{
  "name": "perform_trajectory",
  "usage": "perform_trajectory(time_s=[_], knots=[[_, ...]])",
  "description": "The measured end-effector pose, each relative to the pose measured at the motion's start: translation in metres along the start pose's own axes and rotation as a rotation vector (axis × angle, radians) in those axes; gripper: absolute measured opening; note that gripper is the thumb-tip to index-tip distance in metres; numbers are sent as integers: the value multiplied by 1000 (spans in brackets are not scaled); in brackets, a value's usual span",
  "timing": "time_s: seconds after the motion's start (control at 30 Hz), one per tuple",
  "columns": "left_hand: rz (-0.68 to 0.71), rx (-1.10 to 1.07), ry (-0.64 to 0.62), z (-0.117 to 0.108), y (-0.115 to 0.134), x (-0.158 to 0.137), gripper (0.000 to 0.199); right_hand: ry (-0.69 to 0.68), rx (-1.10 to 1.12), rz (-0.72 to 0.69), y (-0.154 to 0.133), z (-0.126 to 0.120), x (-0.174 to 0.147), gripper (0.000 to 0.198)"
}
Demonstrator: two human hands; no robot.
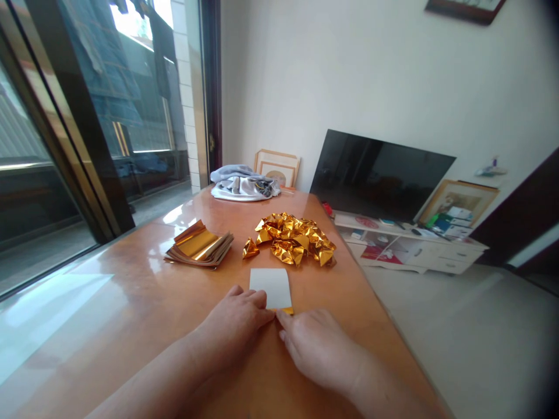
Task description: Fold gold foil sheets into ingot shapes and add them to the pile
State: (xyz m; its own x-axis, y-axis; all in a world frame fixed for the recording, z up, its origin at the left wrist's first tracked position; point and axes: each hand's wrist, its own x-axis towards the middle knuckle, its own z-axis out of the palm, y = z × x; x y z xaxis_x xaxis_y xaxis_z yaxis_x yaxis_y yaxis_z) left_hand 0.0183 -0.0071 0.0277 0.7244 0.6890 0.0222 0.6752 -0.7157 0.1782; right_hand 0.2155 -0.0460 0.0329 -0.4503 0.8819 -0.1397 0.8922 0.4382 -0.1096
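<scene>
A sheet of gold foil paper (269,285) lies on the table with its pale side up. Its near edge is turned over into a narrow gold strip. My left hand (242,314) is closed over the sheet's near left corner, thumb on the strip. From the other side my right hand (317,343) pinches the same strip, index finger close to my left thumb. Beyond the sheet sits a heap of folded gold foil pieces (297,238), one lying slightly apart at its left. To the left rests a stack of gold foil sheets (198,245), the top one curling.
The glossy wooden table (174,314) runs away from me, its right edge dropping to a pale floor. Bundled grey cloth (242,183) lies at the far end. A television (379,174) and a white low cabinet (419,250) stand beyond; sliding glass doors (109,116) are at left.
</scene>
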Motion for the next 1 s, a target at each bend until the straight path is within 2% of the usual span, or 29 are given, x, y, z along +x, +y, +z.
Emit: perform_trajectory(time_s=[0.13, 0.3, 0.5, 0.6, 0.7, 0.8, 1.0], knots=[[-12, -8, -9, -2, 1, 1, 17, -49, -53, 28, 2, -2, -4, 41], [-18, -17, -22, -4, 2, 0, 21, -81, -90, 59, 9, -10, -9, 43], [-15, -17, -30, -6, 4, 0, 21, -67, -109, 121, 18, -15, -13, 34], [-15, -8, -23, -6, 4, 0, 21, -7, -72, 163, 21, -18, -12, 31], [-19, -9, -28, -5, 4, 0, 23, 42, -31, 124, 20, -18, -9, 32], [-13, -12, -31, -4, 4, 1, 27, 4, -23, 55, 16, -12, -6, 35], [-29, 1, -29, -5, 4, 0, 27, -6, -76, 54, 11, -4, -5, 47]])
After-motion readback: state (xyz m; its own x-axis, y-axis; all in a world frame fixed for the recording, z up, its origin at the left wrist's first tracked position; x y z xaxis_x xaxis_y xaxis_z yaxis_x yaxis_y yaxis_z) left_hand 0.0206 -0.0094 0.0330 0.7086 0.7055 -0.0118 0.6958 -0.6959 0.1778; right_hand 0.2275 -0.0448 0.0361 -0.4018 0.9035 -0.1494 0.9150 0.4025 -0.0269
